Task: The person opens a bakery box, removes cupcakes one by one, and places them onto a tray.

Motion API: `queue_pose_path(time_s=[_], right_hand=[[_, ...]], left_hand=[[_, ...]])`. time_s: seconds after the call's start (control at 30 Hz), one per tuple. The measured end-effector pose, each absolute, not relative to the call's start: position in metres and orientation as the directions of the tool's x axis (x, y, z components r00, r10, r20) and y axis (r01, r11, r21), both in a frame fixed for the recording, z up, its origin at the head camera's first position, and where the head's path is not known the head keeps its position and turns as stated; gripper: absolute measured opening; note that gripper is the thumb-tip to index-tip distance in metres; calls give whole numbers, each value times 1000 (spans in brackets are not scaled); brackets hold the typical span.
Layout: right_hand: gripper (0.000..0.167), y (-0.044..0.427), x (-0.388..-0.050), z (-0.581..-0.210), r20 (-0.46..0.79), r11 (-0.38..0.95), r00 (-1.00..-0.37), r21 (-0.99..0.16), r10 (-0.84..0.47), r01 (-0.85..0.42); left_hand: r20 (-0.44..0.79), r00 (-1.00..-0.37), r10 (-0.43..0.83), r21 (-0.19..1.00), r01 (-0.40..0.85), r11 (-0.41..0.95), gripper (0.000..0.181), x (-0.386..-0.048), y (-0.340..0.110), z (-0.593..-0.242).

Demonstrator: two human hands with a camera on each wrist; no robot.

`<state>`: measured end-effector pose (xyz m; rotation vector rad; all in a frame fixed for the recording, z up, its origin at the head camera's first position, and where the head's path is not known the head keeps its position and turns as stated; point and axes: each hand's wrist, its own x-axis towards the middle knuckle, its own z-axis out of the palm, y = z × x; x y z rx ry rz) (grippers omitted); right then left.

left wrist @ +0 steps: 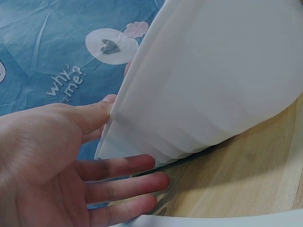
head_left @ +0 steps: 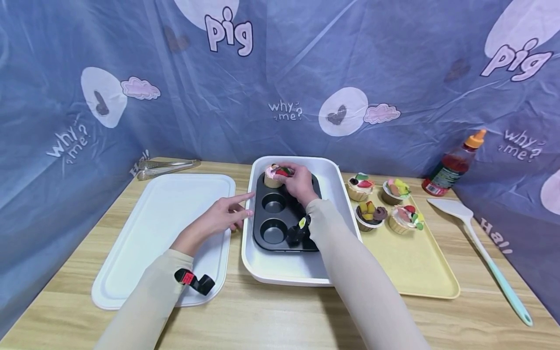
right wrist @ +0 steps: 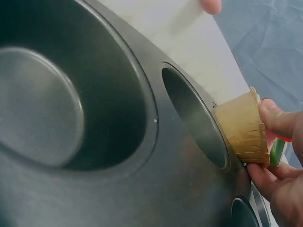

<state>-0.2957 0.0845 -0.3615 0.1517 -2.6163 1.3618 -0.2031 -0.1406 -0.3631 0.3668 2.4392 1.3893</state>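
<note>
In the head view my right hand [head_left: 301, 183] pinches a cupcake [head_left: 272, 180] with pink frosting and a red and green topping. The cupcake's tan pleated wrapper [right wrist: 240, 128] tilts against the far end of a dark muffin pan [head_left: 281, 193]; whether it sits in a cup is hidden. The pan lies inside a deep white tray [head_left: 258, 272]. At that tray's left rim is my left hand [head_left: 220, 215], its index finger and thumb touching the edge. In the left wrist view the other fingers extend loosely beneath the white wall [left wrist: 203, 80].
A flat white tray [head_left: 175, 209] lies on the left, with metal tongs [head_left: 168, 167] behind it. On the right, a yellow tray [head_left: 411, 267] bears several cupcakes [head_left: 370, 215]. Beyond it are a red sauce bottle [head_left: 452, 165] and a white spatula [head_left: 481, 248] with a mint handle.
</note>
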Motion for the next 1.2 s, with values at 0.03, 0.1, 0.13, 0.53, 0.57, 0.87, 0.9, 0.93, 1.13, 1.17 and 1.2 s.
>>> queue_pose_path(time_s=[0.03, 0.1, 0.13, 0.53, 0.57, 0.87, 0.9, 0.93, 1.13, 1.17, 1.2], right_hand=[[39, 85, -296, -361, 204, 556, -979, -814, 3, -168], [39, 86, -295, -360, 194, 546, -981, -822, 5, -160], [39, 86, -295, -360, 189, 551, -982, -820, 3, -156], [39, 88, -287, -342, 257, 572, -965, -800, 58, -179], [38, 88, -285, -340, 263, 565, -962, -805, 66, -182], [37, 93, -275, -322, 284, 519, -955, -831, 81, -203], [38, 94, -273, -319, 285, 520, -955, -830, 80, -204], [38, 95, -272, -316, 282, 519, -956, -830, 78, -202], [39, 104, -257, -294, 270, 510, -961, -836, 64, -202], [39, 106, -253, -290, 275, 513, -959, -833, 63, -205], [39, 109, -249, -286, 274, 516, -960, -832, 64, -203]], left_hand=[[-139, -919, 368, 864, 69, 499, 58, -203, -141, -363], [-138, -919, 369, 864, 71, 499, 58, -203, -140, -362], [-137, -919, 370, 864, 72, 498, 58, -203, -140, -361], [-133, -915, 382, 867, 79, 493, 57, -201, -137, -361], [-135, -914, 383, 866, 79, 494, 57, -201, -137, -361], [-128, -913, 387, 868, 86, 490, 58, -200, -136, -363], [-128, -914, 386, 868, 85, 488, 58, -200, -136, -364], [-130, -914, 384, 869, 82, 489, 58, -201, -137, -364], [-145, -920, 364, 853, 70, 517, 60, -203, -140, -364], [-145, -920, 363, 851, 71, 520, 60, -203, -140, -364], [-144, -920, 365, 852, 72, 519, 60, -203, -140, -364]])
